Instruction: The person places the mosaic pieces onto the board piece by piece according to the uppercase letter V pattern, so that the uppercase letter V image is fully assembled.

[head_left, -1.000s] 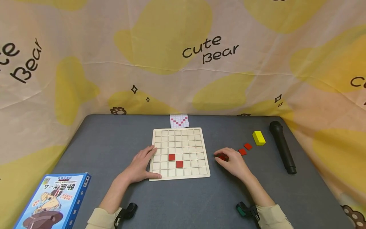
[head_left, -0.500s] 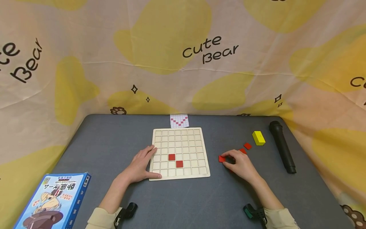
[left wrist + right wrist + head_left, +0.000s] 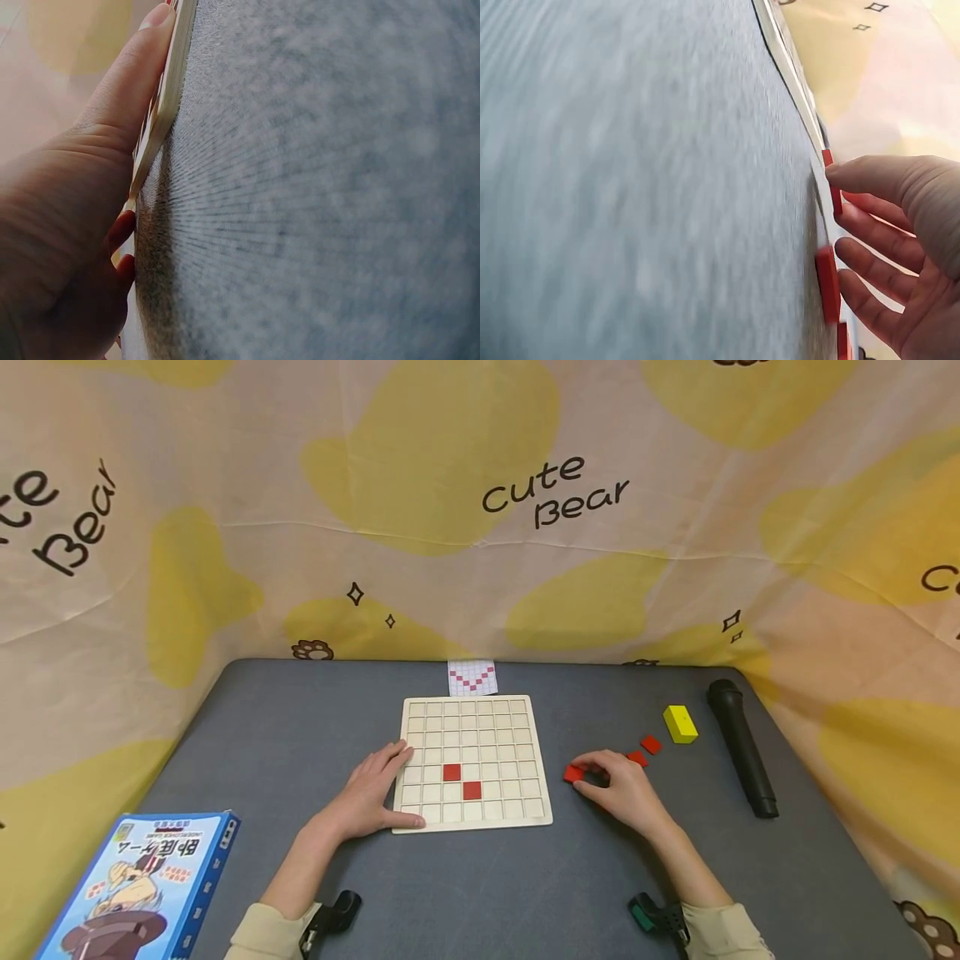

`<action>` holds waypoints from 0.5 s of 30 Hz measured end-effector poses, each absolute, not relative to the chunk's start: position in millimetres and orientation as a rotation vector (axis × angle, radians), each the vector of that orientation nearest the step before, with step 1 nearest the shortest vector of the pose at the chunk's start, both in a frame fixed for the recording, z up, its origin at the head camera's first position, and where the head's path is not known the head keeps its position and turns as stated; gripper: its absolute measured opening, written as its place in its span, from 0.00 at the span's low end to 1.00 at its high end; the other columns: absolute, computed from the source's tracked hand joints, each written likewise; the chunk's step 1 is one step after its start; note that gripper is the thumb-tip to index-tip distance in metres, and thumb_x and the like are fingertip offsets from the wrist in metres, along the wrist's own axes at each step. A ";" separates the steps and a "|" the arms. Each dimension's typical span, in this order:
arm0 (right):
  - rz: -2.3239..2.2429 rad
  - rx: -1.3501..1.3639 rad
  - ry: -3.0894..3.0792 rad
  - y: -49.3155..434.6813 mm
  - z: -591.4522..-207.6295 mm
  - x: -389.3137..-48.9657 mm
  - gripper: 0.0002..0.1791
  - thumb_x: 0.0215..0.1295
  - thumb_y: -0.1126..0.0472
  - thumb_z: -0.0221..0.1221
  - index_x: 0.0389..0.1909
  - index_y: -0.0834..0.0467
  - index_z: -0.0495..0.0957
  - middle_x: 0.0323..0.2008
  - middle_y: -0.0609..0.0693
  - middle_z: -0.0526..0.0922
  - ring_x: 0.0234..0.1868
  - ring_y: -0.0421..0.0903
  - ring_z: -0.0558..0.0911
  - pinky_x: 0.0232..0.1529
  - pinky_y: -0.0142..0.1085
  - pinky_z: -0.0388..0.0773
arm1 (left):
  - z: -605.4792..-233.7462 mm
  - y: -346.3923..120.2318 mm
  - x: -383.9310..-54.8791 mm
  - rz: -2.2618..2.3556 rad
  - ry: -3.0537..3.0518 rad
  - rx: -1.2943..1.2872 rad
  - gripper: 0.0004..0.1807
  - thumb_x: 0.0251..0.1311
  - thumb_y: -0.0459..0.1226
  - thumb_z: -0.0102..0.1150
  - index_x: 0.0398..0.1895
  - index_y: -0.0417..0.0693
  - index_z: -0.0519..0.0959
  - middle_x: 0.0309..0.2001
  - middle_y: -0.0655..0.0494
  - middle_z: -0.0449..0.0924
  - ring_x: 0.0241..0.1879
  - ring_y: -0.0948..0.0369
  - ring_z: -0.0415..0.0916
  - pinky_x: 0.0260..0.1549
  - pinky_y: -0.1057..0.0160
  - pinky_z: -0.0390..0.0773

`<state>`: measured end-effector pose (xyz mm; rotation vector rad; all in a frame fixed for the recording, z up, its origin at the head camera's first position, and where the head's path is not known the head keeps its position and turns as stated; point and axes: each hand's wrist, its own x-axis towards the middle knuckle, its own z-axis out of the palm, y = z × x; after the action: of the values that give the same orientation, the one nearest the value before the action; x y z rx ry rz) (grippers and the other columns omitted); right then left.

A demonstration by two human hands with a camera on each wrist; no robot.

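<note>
My left hand (image 3: 367, 787) rests on the left edge of a pale wooden grid board (image 3: 510, 818), fingers on its side and thumb at the near-left corner. In the left wrist view the thumb (image 3: 124, 90) lies along the board's rim. Two red square tiles, one (image 3: 452, 772) and another (image 3: 472, 791) diagonally below it, sit in the grid. Right of the board, my right hand (image 3: 624, 789) pinches a red tile (image 3: 573, 773) between thumb and fingertips. The right wrist view has this tile (image 3: 836, 199) raised off the table, with another red tile (image 3: 828, 285) below the fingers.
Loose red tiles (image 3: 650, 744) lie beyond my right hand, near a yellow block (image 3: 680, 725) and a black microphone (image 3: 742, 747). Behind the board is a pattern card (image 3: 472, 677) with a pink V. A blue game box (image 3: 142, 885) lies at the near left.
My right hand first shifts right among the tiles, then back left, now with the pinched red tile showing ahead of its fingertips. The left hand and board stay put.
</note>
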<state>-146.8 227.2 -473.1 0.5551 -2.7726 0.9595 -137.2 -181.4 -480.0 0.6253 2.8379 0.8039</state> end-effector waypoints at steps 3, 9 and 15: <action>0.990 0.555 -2.779 219.6 -472.6 -149.1 0.16 0.53 0.61 0.72 0.44 0.53 0.85 0.39 0.45 0.84 0.38 0.43 0.78 0.40 0.40 0.77 | -479.8 -181.5 -137.0 0.804 2.835 0.622 0.61 0.42 0.60 0.74 0.74 0.39 0.56 0.74 0.41 0.52 0.72 0.41 0.48 0.65 0.35 0.51; 1.030 0.585 -2.773 201.5 -471.5 -154.3 0.16 0.53 0.61 0.73 0.44 0.53 0.85 0.38 0.44 0.83 0.38 0.43 0.78 0.39 0.39 0.76 | -479.8 -181.3 -136.8 0.797 2.835 0.614 0.61 0.42 0.61 0.74 0.75 0.39 0.56 0.74 0.41 0.52 0.72 0.41 0.48 0.64 0.35 0.52; 1.103 0.626 -2.777 180.8 -470.0 -159.2 0.16 0.53 0.61 0.72 0.45 0.53 0.85 0.37 0.44 0.83 0.37 0.43 0.78 0.38 0.36 0.76 | -479.7 -180.8 -136.7 0.801 2.837 0.617 0.61 0.42 0.60 0.74 0.74 0.39 0.56 0.74 0.41 0.52 0.72 0.41 0.48 0.65 0.35 0.51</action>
<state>-159.2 180.8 -470.0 0.6256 -2.7770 1.1026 -136.7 -180.8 -479.7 0.6175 2.8373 0.8012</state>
